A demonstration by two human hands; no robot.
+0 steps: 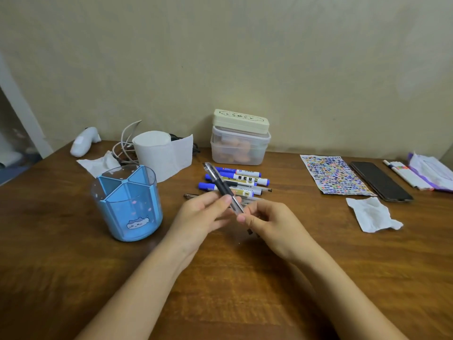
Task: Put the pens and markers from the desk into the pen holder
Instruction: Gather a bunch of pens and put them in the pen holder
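A black pen with a clear barrel [219, 182] is held tilted above the desk, its top pointing up and to the left. My left hand [204, 213] grips its middle between thumb and fingers. My right hand [267, 223] pinches its lower end. Behind the hands lie three blue-capped markers [241, 179] and a few thin pens [252, 198], partly hidden by my fingers. The blue pen holder [127, 204], with a clear wall and inner dividers, stands upright to the left of my left hand, and nothing shows inside it.
A toilet paper roll [157, 150], cables and a crumpled tissue sit behind the holder. A lidded plastic box [239, 143] stands at the back. To the right lie a sticker sheet [333, 174], a phone [381, 181], a tissue [371, 214] and more pens [404, 174].
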